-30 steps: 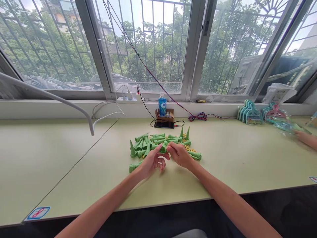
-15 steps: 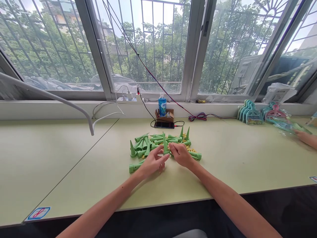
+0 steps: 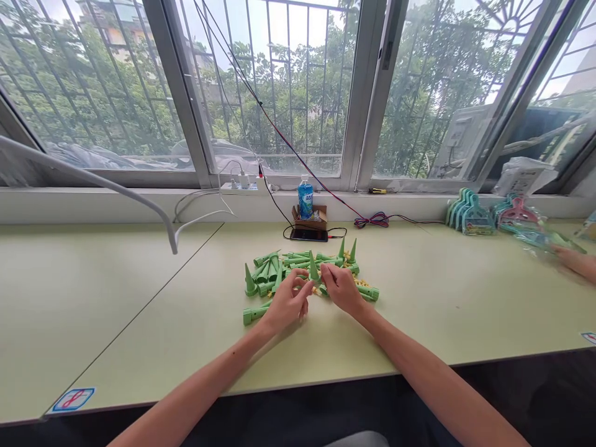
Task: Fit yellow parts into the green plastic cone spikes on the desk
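Observation:
My left hand [image 3: 289,302] grips a green plastic spike [image 3: 313,268] low down, with its tapered tip pointing up. Close against the spike's right side, my right hand [image 3: 341,287] has its thumb and fingers pinched together; whatever is between them is hidden. Behind and around both hands lies a heap of similar green spikes [image 3: 272,268], some standing on their wide collars, others on their sides. Small yellow pieces [image 3: 362,283] are scattered among them. One spike [image 3: 254,315] lies on the table just left of my left hand.
A phone [image 3: 308,234] with a cable lies behind the heap, before a blue bottle [image 3: 305,198] in a small carton [image 3: 319,218]. Teal hangers [image 3: 470,211] and pink hangers [image 3: 518,210] stand at the right. Another person's hand [image 3: 575,259] is at the right edge. A white curved bar [image 3: 139,198] overhangs the left.
The green spike between my hands has shifted slightly right, and my left fingers have curled closer around its base. My right hand has moved up a little.

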A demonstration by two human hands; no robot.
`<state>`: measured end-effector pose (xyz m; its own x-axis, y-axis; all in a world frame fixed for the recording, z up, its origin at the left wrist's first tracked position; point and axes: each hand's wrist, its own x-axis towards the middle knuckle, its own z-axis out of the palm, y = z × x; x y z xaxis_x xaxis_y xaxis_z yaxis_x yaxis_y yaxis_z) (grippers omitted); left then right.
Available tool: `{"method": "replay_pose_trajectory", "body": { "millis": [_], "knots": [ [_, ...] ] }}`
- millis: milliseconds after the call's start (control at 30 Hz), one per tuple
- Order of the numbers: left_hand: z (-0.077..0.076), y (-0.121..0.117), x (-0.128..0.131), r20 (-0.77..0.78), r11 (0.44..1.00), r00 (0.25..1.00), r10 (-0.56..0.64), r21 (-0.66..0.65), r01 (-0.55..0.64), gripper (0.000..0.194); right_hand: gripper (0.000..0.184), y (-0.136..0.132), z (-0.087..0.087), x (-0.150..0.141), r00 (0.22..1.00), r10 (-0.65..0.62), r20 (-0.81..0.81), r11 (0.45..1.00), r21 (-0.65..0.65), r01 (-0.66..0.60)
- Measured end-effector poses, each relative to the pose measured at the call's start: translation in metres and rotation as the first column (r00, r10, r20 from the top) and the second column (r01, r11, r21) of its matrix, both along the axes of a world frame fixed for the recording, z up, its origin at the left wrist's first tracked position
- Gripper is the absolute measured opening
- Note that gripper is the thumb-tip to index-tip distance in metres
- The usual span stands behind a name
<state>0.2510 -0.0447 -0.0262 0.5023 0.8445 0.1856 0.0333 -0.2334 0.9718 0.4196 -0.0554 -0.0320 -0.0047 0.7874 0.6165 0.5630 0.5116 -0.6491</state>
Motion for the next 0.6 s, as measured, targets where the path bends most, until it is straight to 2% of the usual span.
{"method": "replay_pose_trajectory", "body": {
  "millis": [100,333,600],
  "knots": [
    [0.003,0.001,0.001,0.063,0.996,0.998,-0.01,-0.089,0.015,0.039,0.042,-0.001,0.002,0.002,0.999,0.026,-0.019,1.0,0.011,-0.026],
    [0.012,0.0,-0.001,0.098,0.939,0.995,-0.014,-0.34,0.047,0.058,0.039,-0.002,0.001,0.003,0.989,0.136,0.052,0.991,0.003,-0.136],
    [0.01,0.001,-0.003,0.104,0.914,0.993,-0.057,-0.394,0.094,0.054,0.036,-0.002,0.002,0.003,0.981,0.185,0.056,0.983,0.007,-0.186]
  ]
}}
